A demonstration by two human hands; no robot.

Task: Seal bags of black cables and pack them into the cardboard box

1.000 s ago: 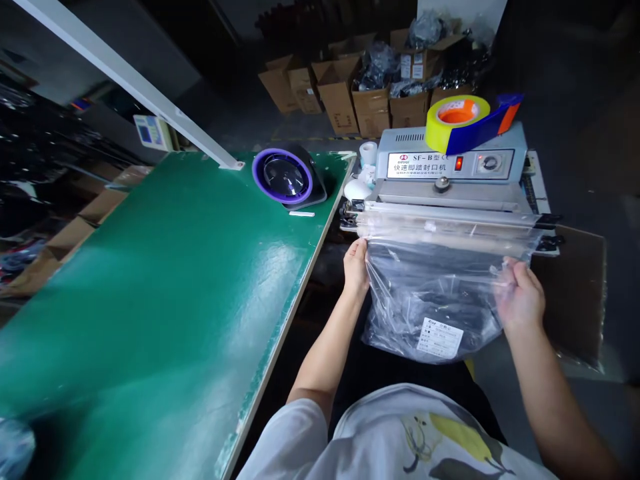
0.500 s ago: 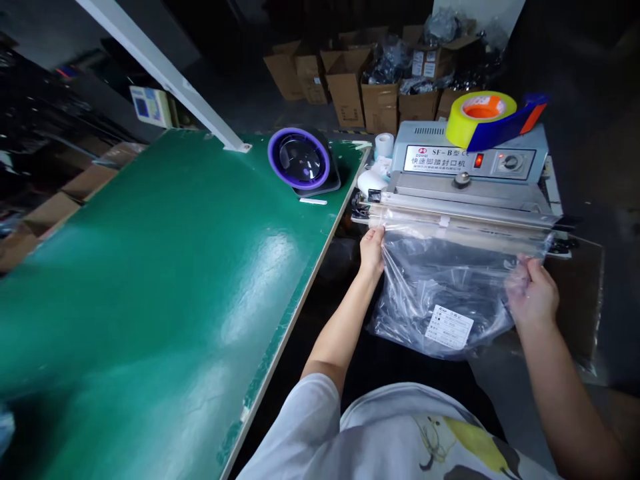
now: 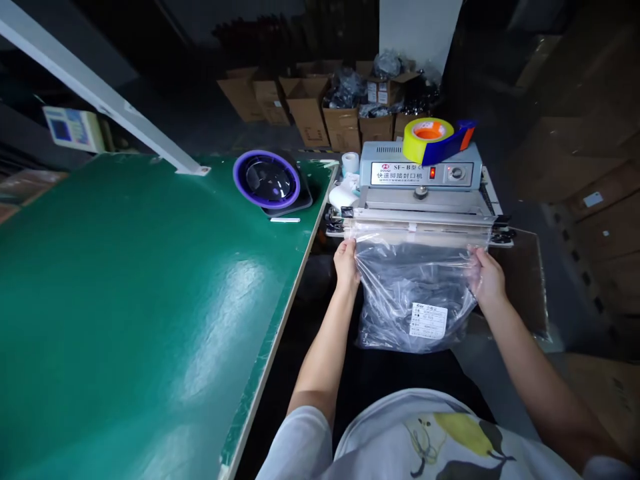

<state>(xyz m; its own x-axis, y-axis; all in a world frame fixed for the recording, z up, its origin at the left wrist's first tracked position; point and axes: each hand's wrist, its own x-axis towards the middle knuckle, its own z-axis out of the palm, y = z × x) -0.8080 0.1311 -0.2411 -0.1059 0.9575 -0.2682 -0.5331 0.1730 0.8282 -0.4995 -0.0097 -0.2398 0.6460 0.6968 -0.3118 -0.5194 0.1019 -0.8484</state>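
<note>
A clear plastic bag [image 3: 385,287] with dark contents hangs between my two hands, a white printed label [image 3: 429,321] on its lower front. My left hand [image 3: 346,263] pinches the bag's upper left edge. On the other side, my right hand [image 3: 487,275] grips the upper right edge, its fingertips partly behind the film. The bag's top edge lies at the bar of a grey-blue foot-operated sealing machine [image 3: 373,193], held flat and stretched across it. A red switch [image 3: 433,173] glows on the machine's front panel. What exactly the bag contains cannot be made out.
A yellow tape roll in a blue dispenser [image 3: 440,153] sits on the machine. Left is a green table [image 3: 150,280] bearing a purple-rimmed round fan-like device [image 3: 267,180]. White rolls [image 3: 345,192] lie beside the machine. Open cardboard boxes [image 3: 307,113] stand behind; a pale post [image 3: 115,100] slants above the table.
The view has swung to the right, so everything sits further left. Both hands keep hold of the bag, its top edge still at the sealing bar.
</note>
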